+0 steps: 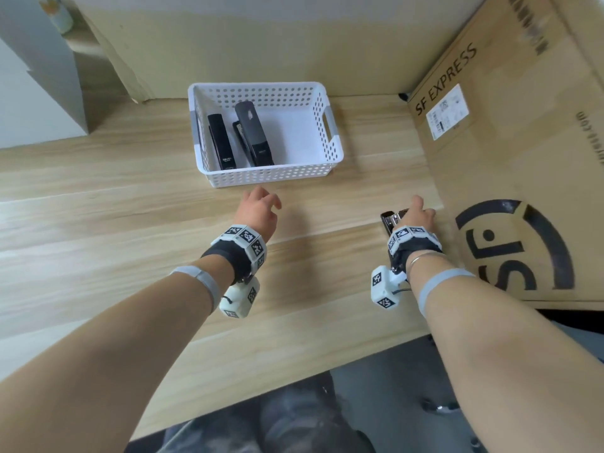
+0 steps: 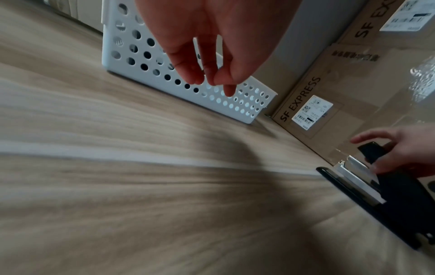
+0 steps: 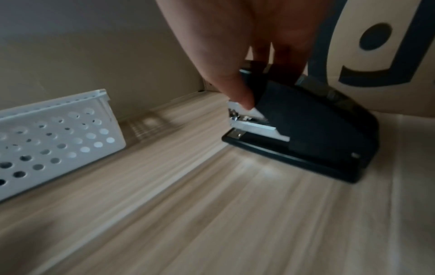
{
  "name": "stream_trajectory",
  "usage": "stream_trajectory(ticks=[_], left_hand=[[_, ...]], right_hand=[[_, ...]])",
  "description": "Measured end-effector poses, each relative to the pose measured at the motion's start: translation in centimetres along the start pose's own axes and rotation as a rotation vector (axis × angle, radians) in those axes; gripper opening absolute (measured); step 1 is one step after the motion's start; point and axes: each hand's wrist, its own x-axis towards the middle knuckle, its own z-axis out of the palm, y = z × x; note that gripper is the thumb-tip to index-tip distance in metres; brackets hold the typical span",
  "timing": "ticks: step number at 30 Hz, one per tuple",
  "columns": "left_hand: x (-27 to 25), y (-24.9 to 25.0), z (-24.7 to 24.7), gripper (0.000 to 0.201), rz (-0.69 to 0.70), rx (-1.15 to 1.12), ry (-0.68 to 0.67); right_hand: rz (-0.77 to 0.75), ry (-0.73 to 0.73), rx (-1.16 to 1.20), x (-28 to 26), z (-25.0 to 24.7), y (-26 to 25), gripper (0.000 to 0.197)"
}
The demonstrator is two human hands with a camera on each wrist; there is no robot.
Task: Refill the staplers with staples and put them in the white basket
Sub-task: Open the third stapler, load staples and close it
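A white perforated basket (image 1: 323, 152) (image 2: 122, 55) (image 3: 70, 115) stands at the back of the wooden table. Inside it lie two black staplers (image 1: 220, 142) (image 1: 253, 134) side by side. A third black stapler (image 3: 310, 130) (image 2: 381, 201) (image 1: 390, 220) rests on the table at the right, close to a cardboard box. My right hand (image 1: 416, 214) (image 3: 247, 74) (image 2: 404, 150) grips its top from above, thumb at the metal front end. My left hand (image 1: 258, 207) (image 2: 212, 55) hovers just before the basket, fingers loosely curled, holding nothing.
A large SF Express cardboard box (image 1: 523, 158) (image 2: 329, 111) (image 3: 381, 55) walls off the right side of the table. A cardboard panel (image 1: 261, 44) stands behind the basket. The table edge (image 1: 294, 377) runs near my body.
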Motion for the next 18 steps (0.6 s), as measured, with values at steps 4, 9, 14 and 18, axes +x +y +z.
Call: stream_trajectory(ticks=[4, 9, 14, 18], left_hand=[[-0.2, -0.4, 0.4, 0.034, -0.015, 0.028, -0.063], [-0.5, -1.5, 0.0, 0.034, 0.001, 0.015, -0.175], [-1.3, -3.2, -1.2, 0.046, -0.033, 0.018, -0.198], [-2.2, -4.9, -2.0, 0.052, -0.102, -0.048, -0.201]], right_hand=[[-0.008, -0.06, -0.034, -0.4, -1.2, -0.9, 0.048], [-0.307, -0.123, -0.033, -3.2, -0.9, -6.3, 0.04], [-0.709, -0.242, -0.115, -7.2, 0.4, -12.2, 0.037], [-0.871, -0.334, -0.184, -9.5, 1.8, -14.6, 0.037]])
